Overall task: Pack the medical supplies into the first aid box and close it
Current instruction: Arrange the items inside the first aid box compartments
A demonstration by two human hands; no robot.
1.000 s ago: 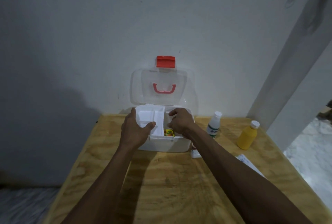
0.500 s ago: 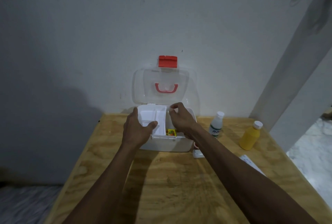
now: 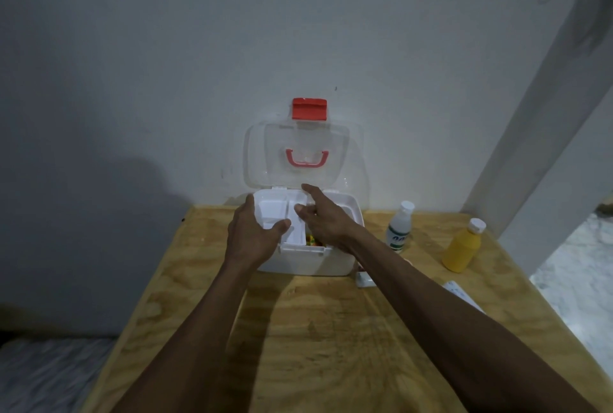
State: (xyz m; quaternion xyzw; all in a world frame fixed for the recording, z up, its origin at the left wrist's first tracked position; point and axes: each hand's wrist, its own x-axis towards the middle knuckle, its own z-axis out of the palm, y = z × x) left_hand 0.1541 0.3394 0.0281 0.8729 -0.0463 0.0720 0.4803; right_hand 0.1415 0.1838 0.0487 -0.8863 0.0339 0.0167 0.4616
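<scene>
A plywood table (image 3: 298,339) carries the first aid box (image 3: 308,261) under both hands — white bottle (image 3: 399,227), yellow bottle (image 3: 462,248) right of the right hand (image 3: 326,222).

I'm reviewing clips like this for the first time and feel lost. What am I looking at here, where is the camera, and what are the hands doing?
There is no machine here: a person wears a wide-angle camera on the head, so you look forward and down along both forearms. On a wooden table against a wall stands a white first aid box, its clear lid with a red latch and red handle standing open. The left hand grips the edge of a white divided tray sitting in the top of the box. The right hand hovers over the box with fingers loosely curled, holding nothing that I can see. Something small, yellow and orange shows inside. Outside, to the right, stand a white bottle and a yellow bottle; a small white packet and a flat white item lie nearer.
</scene>
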